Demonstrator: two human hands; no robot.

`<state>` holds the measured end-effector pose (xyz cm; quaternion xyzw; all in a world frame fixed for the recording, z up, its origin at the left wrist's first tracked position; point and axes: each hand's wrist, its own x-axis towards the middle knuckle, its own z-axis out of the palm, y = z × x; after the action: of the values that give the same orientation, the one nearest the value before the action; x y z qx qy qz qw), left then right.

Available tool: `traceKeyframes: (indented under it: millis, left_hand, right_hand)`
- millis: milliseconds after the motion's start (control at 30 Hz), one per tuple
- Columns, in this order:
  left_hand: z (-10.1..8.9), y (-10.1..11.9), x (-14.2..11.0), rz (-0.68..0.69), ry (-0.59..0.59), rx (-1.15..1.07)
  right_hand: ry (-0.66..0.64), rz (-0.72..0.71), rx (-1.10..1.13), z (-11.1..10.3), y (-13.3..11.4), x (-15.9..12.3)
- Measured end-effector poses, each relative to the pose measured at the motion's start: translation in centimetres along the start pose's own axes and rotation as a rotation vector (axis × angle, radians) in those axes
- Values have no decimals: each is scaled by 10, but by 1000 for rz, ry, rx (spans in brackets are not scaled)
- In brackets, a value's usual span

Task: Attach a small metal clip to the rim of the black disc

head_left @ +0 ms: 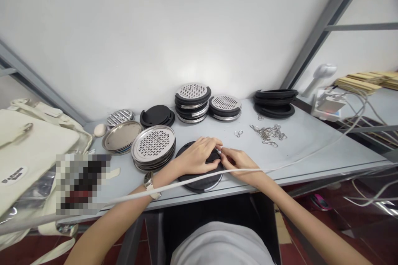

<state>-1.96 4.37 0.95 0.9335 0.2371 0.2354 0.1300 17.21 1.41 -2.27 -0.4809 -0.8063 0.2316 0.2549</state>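
I've got the left hand (196, 156) pressed down over a round matte-black disc (199, 184), fingers held together, tips reaching toward the disc's upper edge. The right hand (240, 165) is pinching a tiny silver metal clip (219, 152) right there on top of the disc, its fingers meeting the left fingertips. A steel wristwatch (149, 185) sits on the left wrist, and a thin white cable (186, 183) runs across the left forearm. Just beside the disc, a stack of perforated round steel plates (153, 145); beyond it, stacks of black-rimmed steel graters (192, 101). Over to the right, a loose heap of silver metal hooks (268, 133) lies on the pale grey table (304, 153). A cream canvas bag (31, 145) slumps at the far left, partly pixelated.
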Motion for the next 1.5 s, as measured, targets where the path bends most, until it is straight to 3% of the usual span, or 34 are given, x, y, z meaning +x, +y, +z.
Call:
traceKeyframes:
  millis: [767,1500]
  left_hand:
    - [-4,2,2,-1,-66,-70]
    - [-5,3,2,1,-80,-68]
  right_hand:
    - [-24,30,56,0,1,-1]
    - [-9,26,-39,0,-1,1]
